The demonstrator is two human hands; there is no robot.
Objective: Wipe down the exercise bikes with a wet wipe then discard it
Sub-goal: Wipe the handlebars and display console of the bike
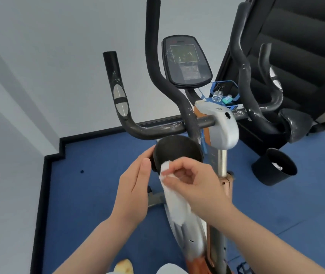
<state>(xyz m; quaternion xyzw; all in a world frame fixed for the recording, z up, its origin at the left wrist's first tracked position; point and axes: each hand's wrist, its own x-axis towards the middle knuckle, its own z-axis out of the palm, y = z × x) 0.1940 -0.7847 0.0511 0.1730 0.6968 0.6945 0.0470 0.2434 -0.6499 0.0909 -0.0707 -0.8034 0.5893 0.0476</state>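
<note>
An exercise bike (224,123) with black handlebars (153,131) and a dark console screen (186,60) stands in front of me. A round black elbow pad (177,150) sits at the near end of its left handlebar. My left hand (136,186) cups the pad's left side, fingers straight. My right hand (193,184) pinches a white wet wipe (174,202) against the pad's front edge. The wipe hangs down below my fingers. A second black pad (296,123) shows at the right.
A black waste bin (274,167) with white paper inside stands on the blue floor (90,194) at the right. A blue rack (224,93) holding a bottle and a teal pack sits behind the bike. White walls rise at the left and a large black machine (300,46) at the right.
</note>
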